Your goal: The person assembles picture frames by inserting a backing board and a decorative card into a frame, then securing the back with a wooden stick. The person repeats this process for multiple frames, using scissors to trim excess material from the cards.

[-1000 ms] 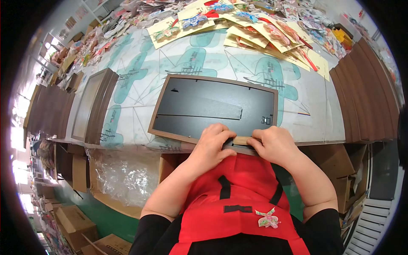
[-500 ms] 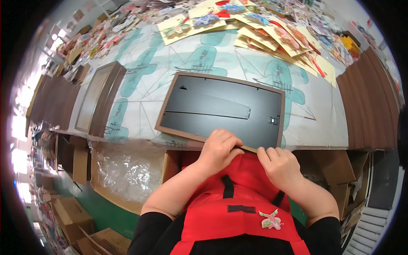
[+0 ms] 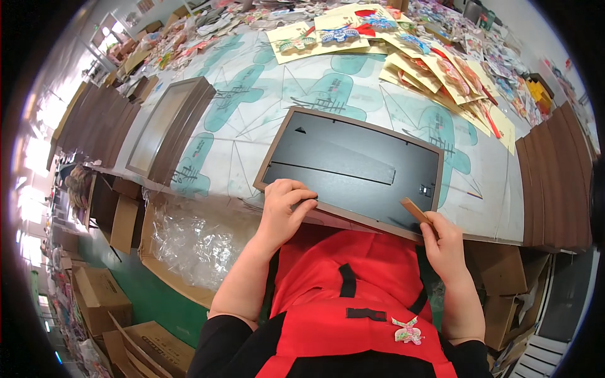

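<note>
Frame [image 3: 343, 157] on patterned table [image 3: 255, 135], green floor [image 3: 167, 310]

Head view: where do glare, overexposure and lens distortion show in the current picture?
Head view: the window area at far left is blown out to white; head view: the clear plastic shows scattered highlights, the black backing board a soft sheen; head view: the fisheye bends the brown stack at right and leaves dark corners.

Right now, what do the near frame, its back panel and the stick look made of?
Frame: wood or wood-look, matte brown; grain unclear.
Back panel: perhaps coated fibreboard; smooth, dark, soft sheen.
Stick in the right hand: probably wood; dull tan, straight-edged.
</note>
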`<state>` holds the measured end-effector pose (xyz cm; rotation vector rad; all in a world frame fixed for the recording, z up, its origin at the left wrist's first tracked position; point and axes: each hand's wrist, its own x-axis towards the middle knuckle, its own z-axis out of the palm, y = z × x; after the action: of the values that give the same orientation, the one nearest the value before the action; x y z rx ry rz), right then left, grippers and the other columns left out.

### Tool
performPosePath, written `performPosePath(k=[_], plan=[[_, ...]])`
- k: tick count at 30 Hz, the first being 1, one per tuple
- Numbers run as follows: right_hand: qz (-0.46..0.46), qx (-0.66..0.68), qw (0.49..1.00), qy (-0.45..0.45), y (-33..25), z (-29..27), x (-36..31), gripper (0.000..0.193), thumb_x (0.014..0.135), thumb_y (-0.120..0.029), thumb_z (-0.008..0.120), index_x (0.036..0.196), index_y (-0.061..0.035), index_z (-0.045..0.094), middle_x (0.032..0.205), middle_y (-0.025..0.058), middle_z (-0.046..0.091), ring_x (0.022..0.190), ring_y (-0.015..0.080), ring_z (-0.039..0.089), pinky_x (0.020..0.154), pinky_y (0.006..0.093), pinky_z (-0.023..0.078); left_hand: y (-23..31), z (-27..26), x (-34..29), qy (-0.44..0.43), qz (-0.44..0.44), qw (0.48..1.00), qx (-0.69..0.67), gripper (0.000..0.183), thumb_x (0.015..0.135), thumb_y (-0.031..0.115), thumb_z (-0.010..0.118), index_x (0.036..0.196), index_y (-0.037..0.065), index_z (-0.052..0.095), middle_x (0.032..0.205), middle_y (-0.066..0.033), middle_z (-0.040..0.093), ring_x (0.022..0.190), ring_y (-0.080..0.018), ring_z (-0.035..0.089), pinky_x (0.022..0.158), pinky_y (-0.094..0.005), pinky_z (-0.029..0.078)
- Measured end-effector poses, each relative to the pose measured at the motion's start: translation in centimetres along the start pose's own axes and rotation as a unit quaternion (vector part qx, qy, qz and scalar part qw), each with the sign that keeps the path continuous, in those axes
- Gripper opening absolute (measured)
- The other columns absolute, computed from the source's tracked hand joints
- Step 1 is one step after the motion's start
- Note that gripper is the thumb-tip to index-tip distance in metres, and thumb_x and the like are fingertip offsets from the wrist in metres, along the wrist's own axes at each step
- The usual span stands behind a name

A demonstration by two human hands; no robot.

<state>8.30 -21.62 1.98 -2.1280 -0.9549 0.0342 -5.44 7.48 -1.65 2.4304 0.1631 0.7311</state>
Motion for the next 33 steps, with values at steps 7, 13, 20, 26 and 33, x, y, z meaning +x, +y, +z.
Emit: performPosePath(k=[7,13,20,26,33], plan=[[-0.006,0.008,1.0,-0.007,-1.1,1.0,0.7,0.013,0.082,-0.003,0.06,0.095,-0.001,0.058,0.074,0.017,0.059,0.063,0.0331,0.058,0.056,0.0348,0.045,0.6,0.1,0.9,0.0,-0.005,1.0,0.025,0.007,0.074,0.005,0.065,0.069,0.004,0.06,0.075,-0.0054,0.057,0.077,-0.0217,0.053,0.071,-0.0337,0.039],[0.049,0.049,0.997,-0.027,-0.4,0.8,0.6,0.012,0.084,-0.004,0.058,0.095,-0.0003,0.057,0.07,0.0147,0.058,0.059,0.028,0.057,0.054,0.0321,0.043,1.3,-2.5,-2.0,-0.133,-0.063,0.96,-0.237,0.007,0.076,0.002,0.064,0.074,0.002,0.057,0.078,-0.0071,0.057,0.076,-0.0217,0.054,0.065,-0.0298,0.044],[0.03,0.132,0.985,-0.11,-3.8,1.8,4.3,0.031,0.086,-0.003,0.053,0.117,-0.0036,0.055,0.087,0.0152,0.064,0.071,0.0286,0.061,0.067,0.03,0.047,-1.2,-3.1,-1.1,0.163,-0.082,0.983,0.029,0.029,0.077,0.006,0.065,0.104,0.0,0.059,0.113,-0.0174,0.056,0.105,-0.0341,0.052,0.087,-0.0365,0.043],[-0.171,0.029,0.971,-0.165,-6.3,7.6,10.4,0.036,0.086,-0.01,0.053,0.122,-0.0146,0.055,0.089,0.0168,0.064,0.079,0.0336,0.061,0.07,0.0402,0.048,-6.2,-0.7,0.7,0.154,-0.258,0.949,-0.091,0.032,0.089,0.01,0.049,0.117,-0.004,0.055,0.11,-0.0243,0.06,0.103,-0.0366,0.058,0.087,-0.0385,0.045],[-0.189,-0.098,0.948,-0.235,-9.0,13.8,13.8,0.027,0.089,-0.022,0.052,0.115,-0.0208,0.059,0.079,0.014,0.063,0.073,0.0348,0.061,0.063,0.0453,0.048,-6.4,0.2,0.5,0.228,-0.192,0.952,-0.064,0.029,0.091,0.007,0.042,0.113,-0.006,0.057,0.1,-0.0244,0.063,0.093,-0.0334,0.063,0.08,-0.0355,0.048]])
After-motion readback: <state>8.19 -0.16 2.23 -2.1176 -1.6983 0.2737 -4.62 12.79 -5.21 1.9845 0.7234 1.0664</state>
